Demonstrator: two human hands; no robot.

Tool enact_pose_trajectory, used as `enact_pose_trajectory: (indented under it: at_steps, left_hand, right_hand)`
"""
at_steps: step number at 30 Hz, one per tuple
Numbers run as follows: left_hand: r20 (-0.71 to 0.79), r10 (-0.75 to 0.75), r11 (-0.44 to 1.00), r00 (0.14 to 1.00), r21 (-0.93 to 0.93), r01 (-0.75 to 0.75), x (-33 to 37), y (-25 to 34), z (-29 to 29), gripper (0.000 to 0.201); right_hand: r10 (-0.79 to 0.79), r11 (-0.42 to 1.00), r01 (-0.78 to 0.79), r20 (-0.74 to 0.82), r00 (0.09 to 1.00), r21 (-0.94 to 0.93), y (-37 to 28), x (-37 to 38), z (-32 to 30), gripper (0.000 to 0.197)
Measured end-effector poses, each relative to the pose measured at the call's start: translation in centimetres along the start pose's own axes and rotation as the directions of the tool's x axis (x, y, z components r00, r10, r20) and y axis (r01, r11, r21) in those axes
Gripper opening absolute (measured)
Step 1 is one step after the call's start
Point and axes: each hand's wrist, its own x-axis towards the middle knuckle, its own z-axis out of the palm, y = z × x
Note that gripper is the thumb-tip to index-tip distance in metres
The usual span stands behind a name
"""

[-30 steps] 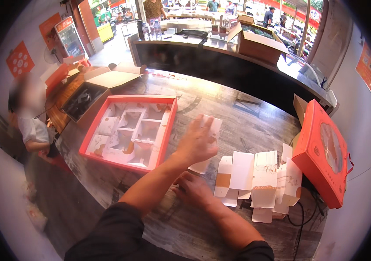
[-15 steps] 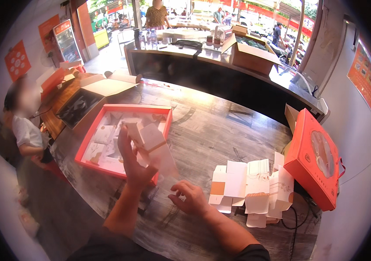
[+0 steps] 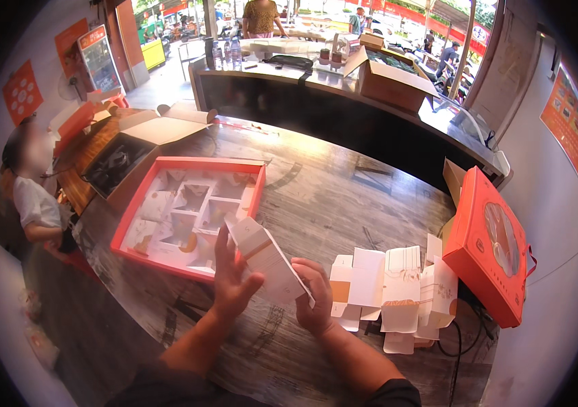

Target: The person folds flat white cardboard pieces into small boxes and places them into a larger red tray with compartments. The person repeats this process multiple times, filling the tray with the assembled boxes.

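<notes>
Between my two hands is a small white folding carton (image 3: 272, 261) with tan markings, pressed mostly flat and tilted. My left hand (image 3: 231, 281) supports its left side, fingers partly behind it and thumb at the lower edge. Its lower right edge is gripped by my right hand (image 3: 313, 295), fingers curled round. Just beyond my left hand lies a red-rimmed gift box tray (image 3: 121, 234) with white patterned cartons inside, several of them standing as open square compartments. Right of my right hand, flat white cartons (image 3: 401, 288) lie in an overlapping pile on the table.
A red box lid (image 3: 479, 247) with a clear window leans at the table's right, a black cable (image 3: 462, 349) beside it. An open cardboard box (image 3: 163, 129) stands far left near a person (image 3: 34, 203). Behind the table (image 3: 330, 180) runs a counter (image 3: 343, 112).
The carton has come from over the tray towards me and to the right. My right hand, apart from it before, now grips its edge.
</notes>
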Motion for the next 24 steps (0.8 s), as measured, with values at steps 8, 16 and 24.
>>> enact_pose_trajectory:
  at_steps: [8,16,24]
  left_hand:
    - [0.295,0.353,0.434,0.888,0.789,-0.435,1.2,3.0,-0.7,0.074]
    - [0.324,0.351,0.641,0.879,0.601,-0.477,1.4,2.2,-0.3,0.066]
    - [0.256,0.198,0.83,0.946,0.469,-0.301,-0.2,-0.2,-0.5,0.072]
  right_hand:
    - [0.233,0.943,-0.191,-0.13,0.964,0.271,1.3,-0.6,-0.3,0.021]
    - [0.236,0.862,-0.145,-0.131,0.963,0.485,1.4,0.2,-1.0,0.037]
    - [0.124,0.951,-0.091,-0.096,0.988,0.295,1.7,-0.2,-1.1,0.075]
